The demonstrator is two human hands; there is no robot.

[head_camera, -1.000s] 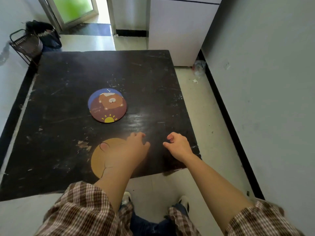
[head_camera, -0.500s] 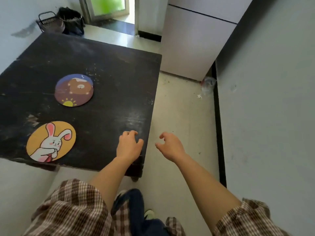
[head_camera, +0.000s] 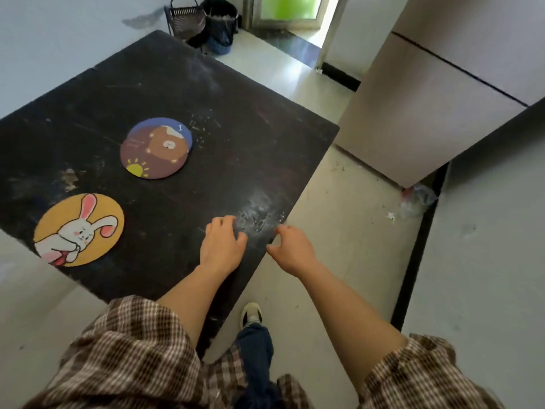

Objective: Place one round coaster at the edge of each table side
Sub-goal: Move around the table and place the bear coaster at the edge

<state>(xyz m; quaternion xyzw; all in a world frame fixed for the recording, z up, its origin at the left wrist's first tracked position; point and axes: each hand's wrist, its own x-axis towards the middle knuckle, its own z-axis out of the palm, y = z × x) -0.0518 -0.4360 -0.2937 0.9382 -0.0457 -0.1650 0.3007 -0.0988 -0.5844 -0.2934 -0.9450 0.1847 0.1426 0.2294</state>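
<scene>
From the head camera, looking down: the dark table (head_camera: 224,119) sits cornerwise to the person, scuffed and dusty. Two round coasters lie flat on it. The rabbit coaster (head_camera: 79,230), yellow, sits right at the near-left edge of the table. The bear coaster (head_camera: 156,148), blue and brown with a small sun, is further in, toward the middle, well apart from the rabbit one. Left hand (head_camera: 221,246) is over the tabletop near the right edge, palm down, fingers loosely curled and spread, nothing in it; I can't tell whether it touches the wood. Right hand (head_camera: 292,247) hangs just off that same edge, over the pale floor (head_camera: 348,231), fingers half curled, empty too. Checked sleeves (head_camera: 126,358) are pushed up both forearms. One shoe (head_camera: 251,314) shows below the table's corner.
</scene>
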